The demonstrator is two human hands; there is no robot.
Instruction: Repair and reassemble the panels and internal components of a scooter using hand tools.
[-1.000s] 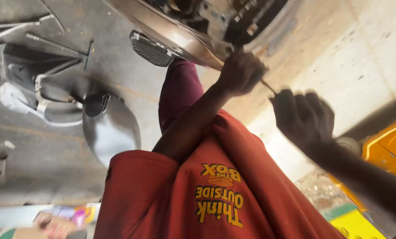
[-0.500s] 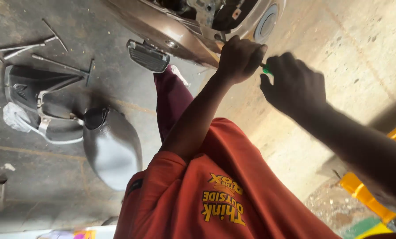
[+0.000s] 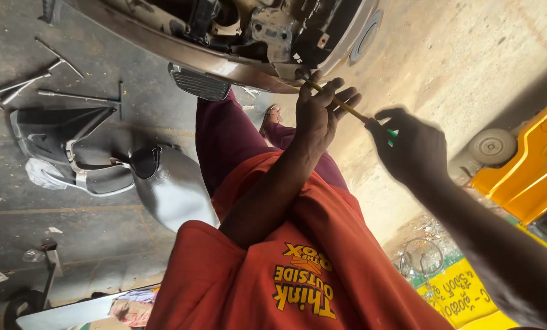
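Since the earlier frame the right hand [image 3: 411, 146] has drawn back from the left hand [image 3: 319, 113]; both grip a screwdriver [image 3: 347, 109], tip at the scooter body [image 3: 224, 43]. Grey panels [image 3: 133, 171] lie removed; the fastener work seems unfinished

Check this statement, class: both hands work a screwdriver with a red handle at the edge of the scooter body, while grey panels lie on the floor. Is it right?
Not quite. The head view shows the screwdriver has a green handle, not red, gripped by the right hand. The left hand steadies its shaft at the scooter body, and the grey panels do lie on the floor.
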